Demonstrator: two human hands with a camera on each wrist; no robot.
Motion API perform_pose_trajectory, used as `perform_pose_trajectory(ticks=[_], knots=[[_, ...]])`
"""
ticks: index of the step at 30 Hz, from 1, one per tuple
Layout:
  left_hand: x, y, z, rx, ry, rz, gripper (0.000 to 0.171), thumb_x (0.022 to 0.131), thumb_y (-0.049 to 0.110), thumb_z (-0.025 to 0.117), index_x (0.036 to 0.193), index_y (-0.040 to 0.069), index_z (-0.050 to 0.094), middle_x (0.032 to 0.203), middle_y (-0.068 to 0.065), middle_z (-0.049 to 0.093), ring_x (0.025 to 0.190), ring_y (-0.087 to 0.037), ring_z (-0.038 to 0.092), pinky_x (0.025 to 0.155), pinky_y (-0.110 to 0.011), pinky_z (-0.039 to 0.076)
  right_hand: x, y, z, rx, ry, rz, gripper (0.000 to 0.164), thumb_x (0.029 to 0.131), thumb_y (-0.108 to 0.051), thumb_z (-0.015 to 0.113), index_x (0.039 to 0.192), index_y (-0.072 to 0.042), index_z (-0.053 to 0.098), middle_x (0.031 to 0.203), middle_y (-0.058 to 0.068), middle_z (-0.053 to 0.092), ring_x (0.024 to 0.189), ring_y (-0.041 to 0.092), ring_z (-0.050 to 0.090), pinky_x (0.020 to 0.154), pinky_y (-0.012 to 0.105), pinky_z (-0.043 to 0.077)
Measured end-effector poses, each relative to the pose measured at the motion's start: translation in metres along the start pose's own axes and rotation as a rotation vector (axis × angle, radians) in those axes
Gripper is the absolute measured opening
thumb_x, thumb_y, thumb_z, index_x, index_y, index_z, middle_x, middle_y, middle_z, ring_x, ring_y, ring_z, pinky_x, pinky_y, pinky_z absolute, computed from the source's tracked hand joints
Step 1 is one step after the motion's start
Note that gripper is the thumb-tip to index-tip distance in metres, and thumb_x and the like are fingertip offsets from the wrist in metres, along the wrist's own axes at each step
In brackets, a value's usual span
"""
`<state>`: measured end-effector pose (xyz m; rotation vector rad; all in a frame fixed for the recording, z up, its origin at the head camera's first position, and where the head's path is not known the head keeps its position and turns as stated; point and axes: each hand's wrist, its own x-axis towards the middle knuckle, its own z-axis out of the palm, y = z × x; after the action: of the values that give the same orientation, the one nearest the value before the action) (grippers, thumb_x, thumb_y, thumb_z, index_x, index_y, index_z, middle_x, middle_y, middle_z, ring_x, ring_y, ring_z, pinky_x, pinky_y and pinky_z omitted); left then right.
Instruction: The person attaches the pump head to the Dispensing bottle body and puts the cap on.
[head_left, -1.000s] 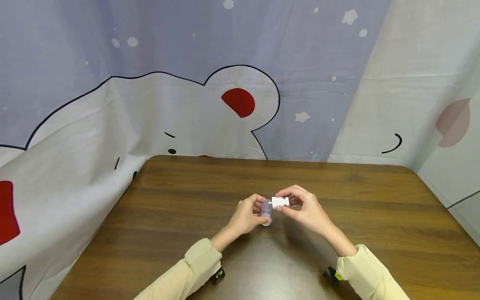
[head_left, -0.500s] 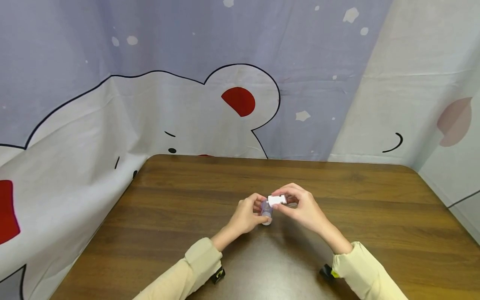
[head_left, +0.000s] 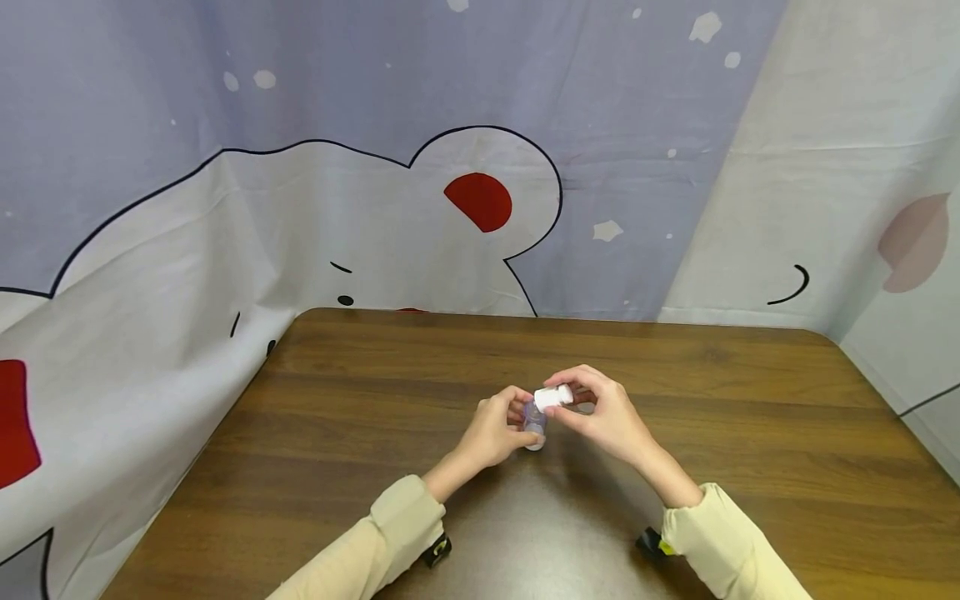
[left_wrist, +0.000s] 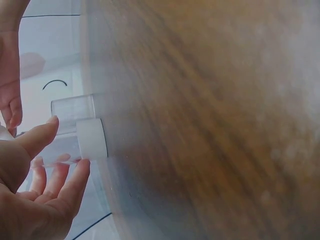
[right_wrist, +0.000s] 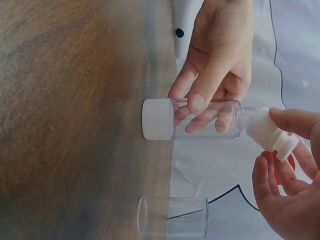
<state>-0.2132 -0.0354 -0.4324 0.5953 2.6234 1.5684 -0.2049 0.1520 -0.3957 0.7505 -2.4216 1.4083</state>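
Note:
A small clear bottle (head_left: 535, 421) with a white base stands upright on the wooden table. My left hand (head_left: 491, 429) holds its body between thumb and fingers. My right hand (head_left: 611, 417) pinches a white pump top (head_left: 552, 398), which sits tilted at the bottle's neck. The right wrist view shows the pump top (right_wrist: 270, 131) against the narrow neck of the bottle (right_wrist: 205, 117); whether it is threaded on cannot be told. A clear cylindrical cap (right_wrist: 172, 216) stands on the table beside the bottle; the right hand largely hides it in the head view.
The brown wooden table (head_left: 337, 400) reaches back to a printed curtain (head_left: 300, 225) hanging along its far edge. Black straps (head_left: 437, 550) show under both sleeves.
My right hand has moved slightly left with the pump top, bringing it over the bottle's neck and tilting it. The left hand and the bottle have stayed nearly still.

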Motion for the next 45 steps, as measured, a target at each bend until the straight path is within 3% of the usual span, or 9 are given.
perform_pose_trajectory(ticks=[28,45], knots=[[0.0,0.0,0.0,0.006,0.006,0.001,0.044,0.072,0.002,0.082,0.109,-0.003,0.058,0.098,-0.017,0.069,0.089,-0.026,0.068,0.073,-0.023,0.058,0.003,0.0,0.009,0.108,-0.001,0.032,0.035,0.078,-0.003,0.077,0.11,-0.006,0.062,0.102,0.011,0.068,0.087,0.011,0.064,0.077,0.033,0.058],[0.0,0.0,0.0,-0.002,0.008,0.009,0.043,0.072,0.003,0.082,0.107,-0.003,0.058,0.1,-0.016,0.068,0.089,-0.025,0.068,0.072,-0.021,0.057,0.003,-0.002,0.013,0.117,-0.029,0.035,0.031,0.08,0.002,0.073,0.109,-0.003,0.064,0.1,0.013,0.07,0.086,0.025,0.068,0.078,0.029,0.058]])
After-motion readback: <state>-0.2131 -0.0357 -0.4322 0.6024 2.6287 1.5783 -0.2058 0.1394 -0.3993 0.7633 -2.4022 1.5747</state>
